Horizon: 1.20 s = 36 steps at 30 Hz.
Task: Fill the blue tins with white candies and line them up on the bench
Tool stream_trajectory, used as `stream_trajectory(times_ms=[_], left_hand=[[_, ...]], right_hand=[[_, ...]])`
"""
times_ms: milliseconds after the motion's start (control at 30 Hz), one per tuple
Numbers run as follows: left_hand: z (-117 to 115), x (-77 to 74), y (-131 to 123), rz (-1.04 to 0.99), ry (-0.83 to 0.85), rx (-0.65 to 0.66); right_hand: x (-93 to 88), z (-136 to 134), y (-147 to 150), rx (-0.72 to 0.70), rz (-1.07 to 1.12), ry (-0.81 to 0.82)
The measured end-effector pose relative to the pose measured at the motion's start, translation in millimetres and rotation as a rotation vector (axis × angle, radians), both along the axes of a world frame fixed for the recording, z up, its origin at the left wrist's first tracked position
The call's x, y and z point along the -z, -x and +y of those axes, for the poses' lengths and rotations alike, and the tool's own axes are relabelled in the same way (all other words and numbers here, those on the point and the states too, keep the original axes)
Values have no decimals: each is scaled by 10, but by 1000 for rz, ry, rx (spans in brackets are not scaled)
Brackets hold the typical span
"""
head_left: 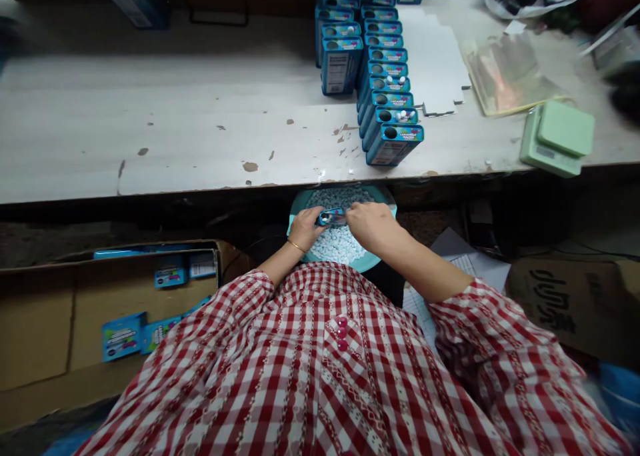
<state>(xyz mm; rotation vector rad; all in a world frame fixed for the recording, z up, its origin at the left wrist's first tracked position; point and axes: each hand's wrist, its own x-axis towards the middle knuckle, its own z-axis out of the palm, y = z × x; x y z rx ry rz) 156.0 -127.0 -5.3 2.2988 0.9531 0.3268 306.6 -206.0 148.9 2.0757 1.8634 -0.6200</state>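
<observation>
My left hand [305, 228], with a thin bangle at its wrist, grips a small blue box [326, 215] by its left end. White bits show at the box's top. My right hand [371, 227] is closed at the other end of the box. A partly see-through piece [341, 220] shows by its fingertips, too small to name, and the fingers hide whatever they hold. Beneath both hands is a turquoise basin [373, 264] full of small white pellets [330, 248].
Rows of blue boxes [395, 151] stand on the white table [190, 129]. To their right lie white card sheets [435, 63], a clear plastic bag [510, 76] and a green scale [565, 133]. An open carton [75, 309] at lower left holds several blue packs [123, 336].
</observation>
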Motion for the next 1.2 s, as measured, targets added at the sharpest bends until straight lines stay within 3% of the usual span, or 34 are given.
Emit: stream_trajectory(times_ms=[67, 133, 233, 300, 367, 467, 600, 700, 767, 867, 933, 1067, 1200], left_hand=[[30, 5, 49, -49, 16, -62], [69, 8, 109, -105, 37, -135], [123, 11, 184, -173, 74, -220], [146, 12, 214, -194, 96, -250], [159, 12, 229, -206, 111, -270], [167, 13, 237, -215, 119, -291], [176, 24, 242, -236, 122, -288], [184, 40, 253, -255, 129, -279], [185, 49, 255, -250, 127, -273], [168, 49, 237, -212, 97, -245], [139, 41, 207, -170, 67, -207], [62, 31, 130, -100, 17, -102], [8, 42, 68, -81, -54, -8]], right_hand=[[97, -110, -192, 56, -20, -15], [362, -209, -385, 145, -22, -32], [993, -277, -458, 250, 11, 16], [1411, -282, -328, 252, 63, 55], [1717, -287, -145, 221, 140, 74], [1953, -321, -7, 199, 281, 93], [2057, -390, -170, 240, 476, 110], [2005, -454, -337, 295, 589, 111], [1868, -499, -421, 366, 676, 79], [1504, -537, -515, 430, 786, -17], [1195, -518, -545, 385, 765, -84], [599, -359, -452, 205, 446, -129], [228, -120, -165, 36, 59, -16]])
